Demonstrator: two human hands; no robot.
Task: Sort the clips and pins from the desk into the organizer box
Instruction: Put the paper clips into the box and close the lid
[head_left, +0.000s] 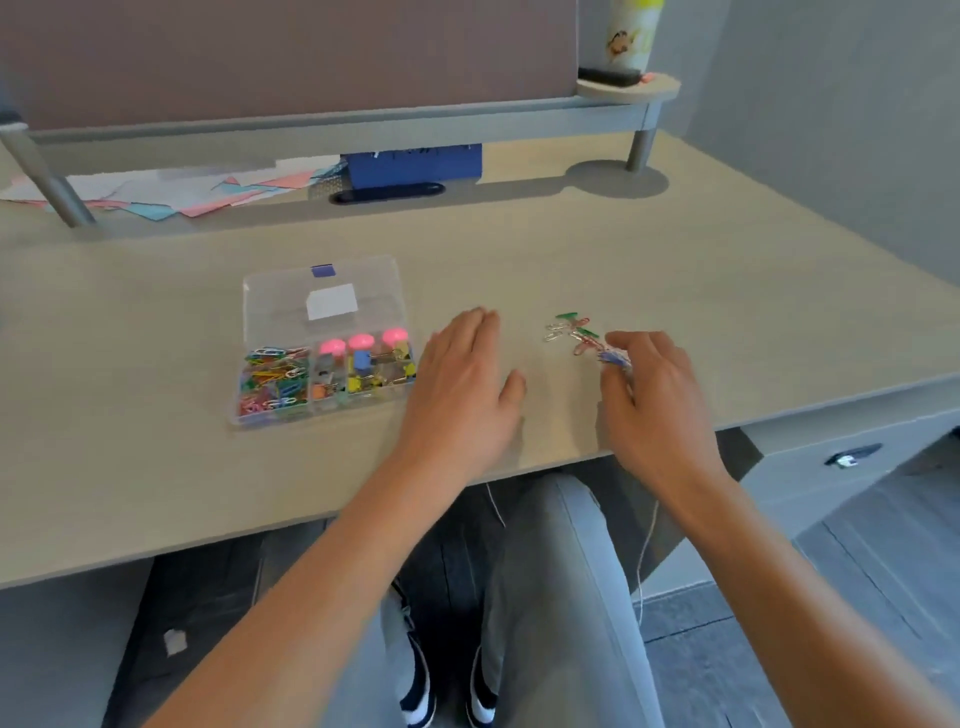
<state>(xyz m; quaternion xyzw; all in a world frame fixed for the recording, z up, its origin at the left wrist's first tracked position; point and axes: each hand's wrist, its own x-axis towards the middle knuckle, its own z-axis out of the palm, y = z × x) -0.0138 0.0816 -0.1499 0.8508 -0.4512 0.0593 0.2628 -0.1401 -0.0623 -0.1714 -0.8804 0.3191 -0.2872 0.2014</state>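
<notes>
Both forearms are reaching up from the bottom of the view over grey trousers (561, 597) and dark shoes (415, 691) toward the desk (649, 249). The right hand (654, 395) is curling its fingers and pinching a small bunch of blue paper clips (615, 358) at its fingertips, just at the near edge of a loose scatter of red, green and silver clips (571, 330) lying on the desk. The left hand (462, 384) is resting flat with fingers straight and together, palm down, holding nothing, just beside the right wall of the organizer box (270, 415). That clear box is sitting open on the desk, its lid (324, 296) lying back; its left compartment is holding mixed coloured paper clips, and the compartments beside it are holding binder clips and pink-headed pieces. Farther back, coloured papers (156, 195) and a blue box (415, 163) are lying under a raised shelf (311, 130), which is carrying a printed cup (631, 36).
</notes>
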